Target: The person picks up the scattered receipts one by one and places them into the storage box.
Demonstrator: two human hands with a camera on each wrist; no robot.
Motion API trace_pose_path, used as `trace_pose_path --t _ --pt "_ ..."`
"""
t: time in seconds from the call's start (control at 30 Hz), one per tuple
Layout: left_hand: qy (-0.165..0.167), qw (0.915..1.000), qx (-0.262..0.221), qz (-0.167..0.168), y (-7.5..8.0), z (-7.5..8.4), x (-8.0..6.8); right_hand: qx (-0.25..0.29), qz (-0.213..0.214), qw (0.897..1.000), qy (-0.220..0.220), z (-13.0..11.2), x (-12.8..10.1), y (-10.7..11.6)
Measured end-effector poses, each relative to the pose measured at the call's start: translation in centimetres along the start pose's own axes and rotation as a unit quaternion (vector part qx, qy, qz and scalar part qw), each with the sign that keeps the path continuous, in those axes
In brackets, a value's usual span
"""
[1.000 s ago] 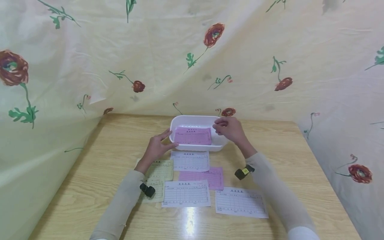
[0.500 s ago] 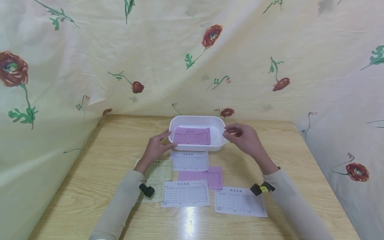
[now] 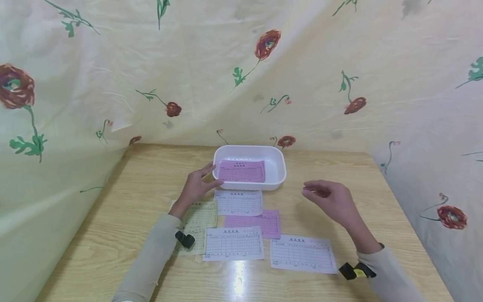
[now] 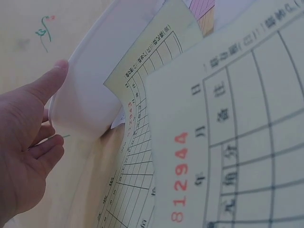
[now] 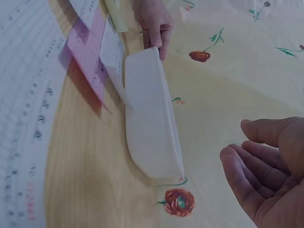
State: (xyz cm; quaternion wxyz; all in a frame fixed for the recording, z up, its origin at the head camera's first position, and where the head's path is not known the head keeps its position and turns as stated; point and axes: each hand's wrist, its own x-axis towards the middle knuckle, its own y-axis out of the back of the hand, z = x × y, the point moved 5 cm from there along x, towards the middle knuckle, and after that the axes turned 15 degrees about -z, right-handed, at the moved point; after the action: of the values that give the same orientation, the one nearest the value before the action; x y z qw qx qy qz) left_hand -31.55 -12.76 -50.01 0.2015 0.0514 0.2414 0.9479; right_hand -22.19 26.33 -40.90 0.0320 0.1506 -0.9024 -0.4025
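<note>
The white tray [image 3: 281, 167] is steadied at 9 o'clock by the left hand [image 3: 197, 186], fingers straight against it; the right hand [image 3: 332, 200], at 4 o'clock, is held loosely curled and empty above the surface [image 3: 377, 209].

Right hand [image 3: 332, 200] withdrawn from white tray [image 3: 278, 178] (empty, above table).

Pink slip [image 3: 242, 171], white tray [image 3: 277, 178]
</note>
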Motion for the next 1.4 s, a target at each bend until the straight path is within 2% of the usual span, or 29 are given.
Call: trace_pose_path --t 0.4,0.87,1.4 --pt "0.000 1.0000 0.002 0.001 0.0 0.0 0.2 -0.014 -0.010 1.000 -0.024 2.0 -3.6 -0.7" --pt "-0.001 1.0000 0.006 -0.002 -0.2 0.0 0.2 0.003 -0.017 0.995 -0.100 4.5 -7.8 -2.5" --pt "0.005 1.0000 0.001 -0.005 -0.1 0.2 0.0 0.028 -0.055 0.983 -0.176 7.0 -9.2 -3.9"
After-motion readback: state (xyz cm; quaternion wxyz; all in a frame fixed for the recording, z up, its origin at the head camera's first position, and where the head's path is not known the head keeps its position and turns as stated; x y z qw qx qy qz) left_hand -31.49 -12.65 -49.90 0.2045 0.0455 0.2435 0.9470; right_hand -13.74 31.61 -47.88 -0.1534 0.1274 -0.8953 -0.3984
